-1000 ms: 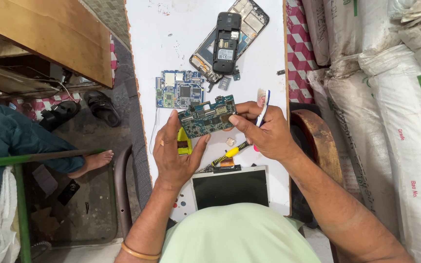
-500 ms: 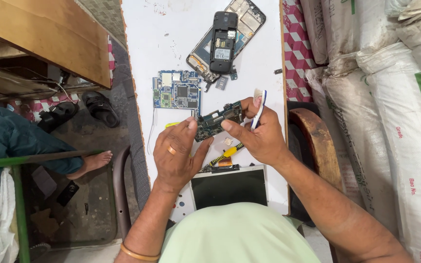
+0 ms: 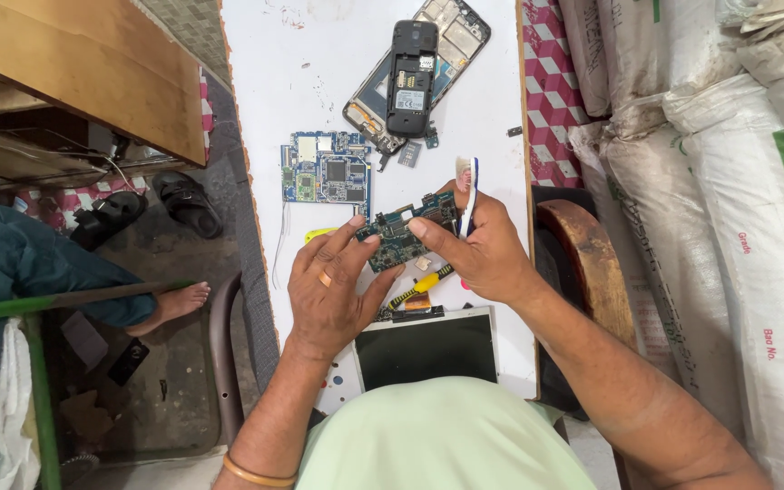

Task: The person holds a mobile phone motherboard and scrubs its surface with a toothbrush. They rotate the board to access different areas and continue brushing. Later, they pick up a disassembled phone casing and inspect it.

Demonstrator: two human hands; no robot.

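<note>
A small green circuit board (image 3: 404,236) is pinched between both hands above the white table (image 3: 319,100). My left hand (image 3: 333,290), with a ring on one finger, grips the board's left end. My right hand (image 3: 483,249) holds its right end and also clasps a white and blue toothbrush (image 3: 467,189), bristles up. Under the hands lie a yellow-handled screwdriver (image 3: 419,286) and a small yellow tool (image 3: 317,235).
A blue circuit board (image 3: 326,168) lies on the table beyond my hands. Farther back a black phone (image 3: 410,65) rests on a stripped phone frame (image 3: 460,27). A tablet screen (image 3: 426,345) sits at the near edge. White sacks (image 3: 728,181) stand right; another person's bare foot (image 3: 179,299) shows left.
The green board has turned more edge-on and now sits a little higher between my fingers. The view has shifted slightly.
</note>
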